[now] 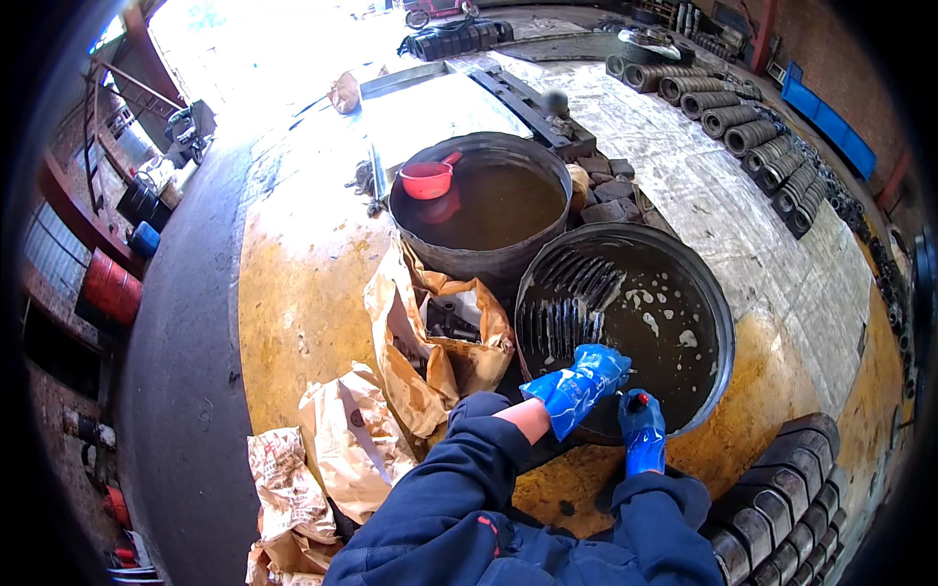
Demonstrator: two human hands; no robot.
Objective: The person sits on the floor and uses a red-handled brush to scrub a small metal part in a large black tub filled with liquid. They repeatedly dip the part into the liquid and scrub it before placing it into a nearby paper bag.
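My left hand, in a wet blue rubber glove, is over the near edge of a round dark tub of murky water. Its fingers look bunched together, and whatever they hold is hidden. Close beside it on the right, my right hand, gloved in blue too, is closed round a dark handle with a red end. The rest of that tool cannot be made out. Dark ribbed pieces sit partly out of the water at the tub's left side, beyond my left hand. Pale foam floats to their right.
A second tub of brown water stands behind, with a red scoop at its rim. An opened paper sack of dark metal parts is left of the tubs, near crumpled paper sacks. Stacked dark blocks stand near right.
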